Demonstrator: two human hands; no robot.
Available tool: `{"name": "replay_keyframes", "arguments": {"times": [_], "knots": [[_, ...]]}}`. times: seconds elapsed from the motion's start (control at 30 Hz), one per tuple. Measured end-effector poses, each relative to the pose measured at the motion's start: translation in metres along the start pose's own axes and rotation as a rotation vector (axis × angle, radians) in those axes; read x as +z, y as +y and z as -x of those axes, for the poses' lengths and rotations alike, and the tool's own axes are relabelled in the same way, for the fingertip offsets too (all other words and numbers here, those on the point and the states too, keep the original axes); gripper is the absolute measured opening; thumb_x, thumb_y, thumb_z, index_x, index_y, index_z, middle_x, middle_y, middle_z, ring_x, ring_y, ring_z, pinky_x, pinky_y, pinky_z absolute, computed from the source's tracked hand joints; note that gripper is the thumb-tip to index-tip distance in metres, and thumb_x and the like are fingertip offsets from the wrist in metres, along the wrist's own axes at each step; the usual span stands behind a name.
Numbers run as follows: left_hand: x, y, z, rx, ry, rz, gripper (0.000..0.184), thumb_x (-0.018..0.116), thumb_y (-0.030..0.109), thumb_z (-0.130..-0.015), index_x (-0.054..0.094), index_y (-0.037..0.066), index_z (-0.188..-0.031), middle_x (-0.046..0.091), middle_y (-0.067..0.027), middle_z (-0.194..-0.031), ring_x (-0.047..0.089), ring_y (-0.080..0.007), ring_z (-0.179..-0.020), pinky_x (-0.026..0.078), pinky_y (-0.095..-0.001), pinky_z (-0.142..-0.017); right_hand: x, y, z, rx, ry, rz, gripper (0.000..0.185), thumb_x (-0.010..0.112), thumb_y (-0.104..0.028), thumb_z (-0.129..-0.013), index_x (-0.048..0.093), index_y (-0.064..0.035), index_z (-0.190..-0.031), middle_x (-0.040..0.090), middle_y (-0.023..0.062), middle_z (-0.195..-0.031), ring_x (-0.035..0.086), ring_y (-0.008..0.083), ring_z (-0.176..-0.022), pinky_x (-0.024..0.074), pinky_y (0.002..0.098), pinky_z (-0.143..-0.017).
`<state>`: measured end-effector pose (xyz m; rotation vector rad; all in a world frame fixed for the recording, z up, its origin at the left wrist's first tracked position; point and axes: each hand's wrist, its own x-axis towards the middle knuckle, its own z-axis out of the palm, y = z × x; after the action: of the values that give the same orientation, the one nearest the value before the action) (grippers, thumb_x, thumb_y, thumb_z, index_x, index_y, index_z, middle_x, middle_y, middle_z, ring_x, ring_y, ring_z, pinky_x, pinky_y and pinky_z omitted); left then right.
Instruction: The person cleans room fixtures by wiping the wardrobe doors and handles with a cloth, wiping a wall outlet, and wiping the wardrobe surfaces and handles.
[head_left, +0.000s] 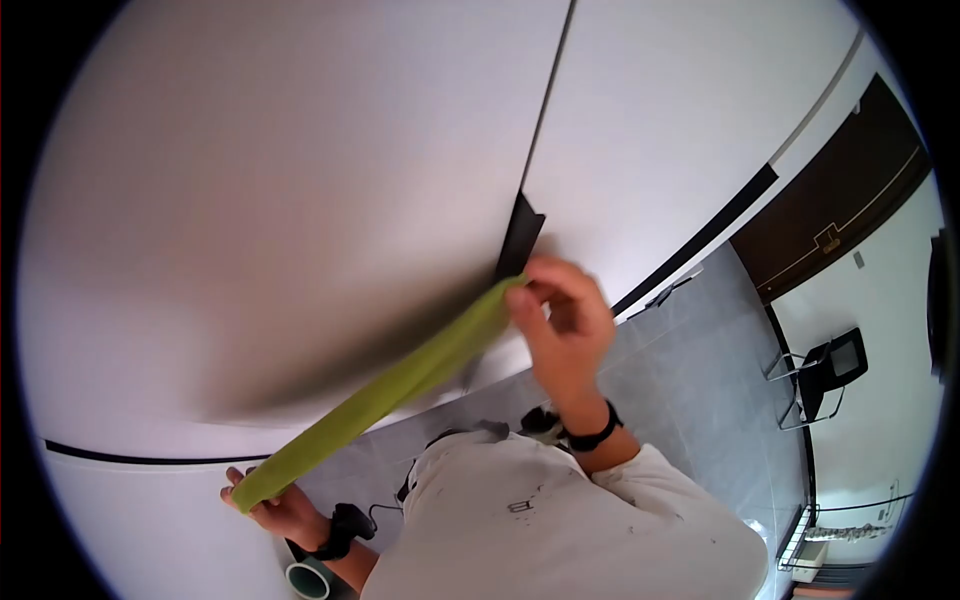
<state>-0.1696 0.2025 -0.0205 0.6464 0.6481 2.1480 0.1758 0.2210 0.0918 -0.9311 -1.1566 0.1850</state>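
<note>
A long green cloth (375, 398), apparently folded into a strip, stretches diagonally between my two hands. My left hand (283, 512) grips its lower end, with the fingers partly hidden behind the fabric. At the upper end, my right hand (568, 325) pinches the cloth between thumb and fingers. Right above that hand is a black recessed-looking handle (520, 238) on a large white panel surface (300, 180). The cloth hangs in front of this surface and casts a shadow on it. Whether it touches the panel I cannot tell.
A thin dark seam (548, 110) divides the white panels. To the right lie a black strip (700, 236), grey tiled floor (665, 370), a black chair (835, 365) and a dark brown door (830, 200). A round container with a white rim (292, 585) stands at lower left.
</note>
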Motion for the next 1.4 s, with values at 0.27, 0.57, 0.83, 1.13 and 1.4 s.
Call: {"name": "replay_keyframes", "arguments": {"times": [0.27,0.57,0.83,1.13,1.4], "knots": [[0.068,0.025,-0.01,0.253,0.123,-0.171,0.018,0.051,0.02,-0.094,0.038,0.011,-0.088,0.03,0.0012,-0.063,0.031,-0.0091,-0.057,0.036,-0.0274,-0.06,0.021,-0.029,-0.047,-0.063,0.191,-0.317,0.021,0.07,0.004,-0.079,0.053,-0.0017,-0.091,0.067,0.0149,-0.093,0.056,0.0046,-0.063,0.0439,0.0172,-0.054],[0.049,0.012,0.003,0.216,0.215,-0.368,0.008,0.05,0.009,-0.089,0.044,0.007,-0.086,0.036,-0.0003,-0.082,0.037,-0.0079,-0.064,0.038,-0.0223,-0.06,0.023,-0.012,-0.029,0.013,0.237,-0.407,0.02,0.069,0.002,-0.081,0.052,-0.003,-0.089,0.067,0.0148,-0.09,0.055,0.0054,-0.059,0.0426,0.0172,-0.049],[0.017,0.01,-0.013,0.154,-0.184,-0.276,0.014,0.056,0.016,-0.09,0.046,0.006,-0.094,0.044,-0.0012,-0.091,0.041,-0.0067,-0.071,0.034,-0.02,-0.063,0.026,-0.023,-0.034,0.002,0.221,-0.36,0.019,0.066,0.002,-0.083,0.049,-0.0014,-0.089,0.066,0.0209,-0.097,0.052,0.0055,-0.051,0.0425,0.0176,-0.045],[0.034,-0.001,-0.005,0.026,-0.089,-0.123,0.008,0.052,0.005,-0.088,0.046,0.009,-0.091,0.04,-0.0023,-0.084,0.04,-0.0095,-0.063,0.036,-0.0215,-0.054,0.039,-0.008,-0.002,-0.216,0.123,0.002,0.025,0.059,0.009,-0.082,0.055,0.0022,-0.105,0.062,0.0202,-0.114,0.059,0.0065,-0.06,0.0466,0.0194,-0.051],[0.05,-0.009,-0.009,-0.014,-0.475,-0.256,0.016,0.053,0.001,-0.086,0.045,0.007,-0.098,0.05,-0.0088,-0.097,0.054,-0.0141,-0.078,0.048,-0.0227,-0.064,0.025,0.012,0.056,0.055,0.082,0.085,0.021,0.062,0.011,-0.077,0.063,-0.0025,-0.093,0.067,0.0117,-0.097,0.062,0.0117,-0.07,0.0478,0.023,-0.058]]}}
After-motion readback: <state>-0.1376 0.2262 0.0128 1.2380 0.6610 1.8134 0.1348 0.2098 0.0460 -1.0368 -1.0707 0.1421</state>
